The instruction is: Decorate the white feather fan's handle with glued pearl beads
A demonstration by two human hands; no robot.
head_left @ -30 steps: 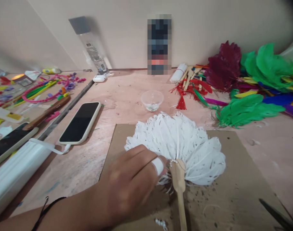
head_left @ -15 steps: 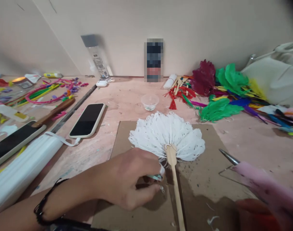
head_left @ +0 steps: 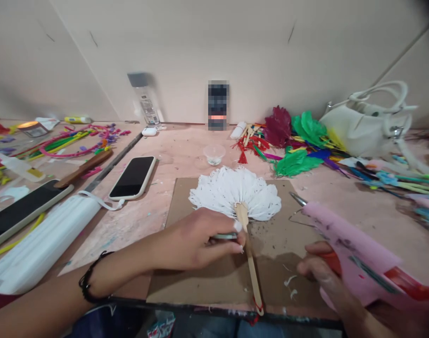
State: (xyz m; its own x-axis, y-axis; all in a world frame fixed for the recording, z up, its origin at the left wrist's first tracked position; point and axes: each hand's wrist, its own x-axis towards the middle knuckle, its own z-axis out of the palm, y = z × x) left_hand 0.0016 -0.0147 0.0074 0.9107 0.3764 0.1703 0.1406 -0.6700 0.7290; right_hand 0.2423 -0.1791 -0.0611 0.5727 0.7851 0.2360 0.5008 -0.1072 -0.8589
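Note:
A white feather fan (head_left: 235, 191) with a flat wooden handle (head_left: 251, 270) lies on a piece of cardboard (head_left: 186, 284). A red cord is tied at the handle's lower end. My left hand (head_left: 207, 239), with a black bracelet at the wrist, has its thumb and forefinger closed at the left edge of the handle, just below the feathers. A small pale greenish piece shows between those fingers, too little to name. At the right, my right hand (head_left: 336, 286) grips a pink glue gun (head_left: 348, 234), a finger by its orange trigger. Its metal nozzle points up and left, apart from the fan.
Behind the fan stands a small clear cup (head_left: 214, 154). Coloured feathers (head_left: 299, 162) and a white handbag (head_left: 358, 124) are at the back right. On the left lie a phone (head_left: 133, 178), a white power strip-like block (head_left: 45, 244) and craft pieces. A bottle (head_left: 146, 101) leans against the wall.
My left fingers have come together at the fan's handle; before, they were parted beside it. The glue gun and right hand have come further into view as the camera view shifted.

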